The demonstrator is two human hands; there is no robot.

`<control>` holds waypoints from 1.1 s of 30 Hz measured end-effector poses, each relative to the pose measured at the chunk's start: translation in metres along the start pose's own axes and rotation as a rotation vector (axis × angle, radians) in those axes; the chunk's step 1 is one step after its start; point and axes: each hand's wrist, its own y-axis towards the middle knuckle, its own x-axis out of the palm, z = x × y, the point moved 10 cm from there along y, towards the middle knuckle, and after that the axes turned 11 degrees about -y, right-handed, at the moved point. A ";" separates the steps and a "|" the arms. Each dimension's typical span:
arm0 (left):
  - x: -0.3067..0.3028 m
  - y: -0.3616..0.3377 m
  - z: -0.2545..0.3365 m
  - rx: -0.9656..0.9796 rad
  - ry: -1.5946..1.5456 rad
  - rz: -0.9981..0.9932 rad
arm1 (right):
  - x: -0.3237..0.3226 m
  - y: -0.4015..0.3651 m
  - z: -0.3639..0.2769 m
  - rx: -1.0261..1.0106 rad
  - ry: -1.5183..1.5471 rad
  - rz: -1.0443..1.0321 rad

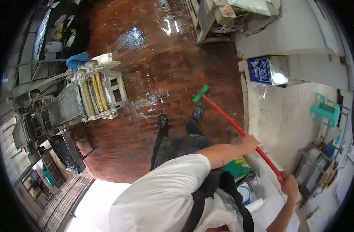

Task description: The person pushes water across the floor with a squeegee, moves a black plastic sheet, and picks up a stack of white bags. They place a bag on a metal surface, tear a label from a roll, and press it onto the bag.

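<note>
Head view: the left hand (251, 144), right of centre in the frame, is closed around the red handle of a green-headed floor brush (228, 118), and the right hand (289, 185), at the lower right, grips the same handle close to its upper end. The brush runs diagonally toward the centre of the frame, its head at the wet brick floor (181, 73), just beside the person's dark footwear (198, 113). A machine with brass-coloured rollers (99, 92) stands at the left, a blue and silver tin (259, 70) at the upper right and a green plastic stool (325, 110) at the right edge.
</note>
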 end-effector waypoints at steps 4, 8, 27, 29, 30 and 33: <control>-0.099 -0.048 -0.140 -0.092 0.289 0.047 | 0.043 0.107 -0.110 -0.197 0.370 -0.138; -0.283 -0.166 -0.360 -0.647 0.558 0.158 | 0.013 0.176 -0.359 -0.516 0.387 0.057; -0.199 0.174 -0.022 0.072 -0.169 -0.013 | -0.265 0.089 -0.066 0.170 -0.298 0.117; -0.233 0.149 -0.081 0.067 0.043 -0.082 | -0.261 0.117 -0.090 0.050 -0.152 0.099; -0.277 0.110 -0.111 -0.020 0.108 -0.175 | -0.233 0.147 -0.106 -0.061 -0.074 0.139; -0.388 -0.006 -0.251 0.048 0.336 0.151 | -0.210 0.202 -0.283 -0.241 0.219 0.018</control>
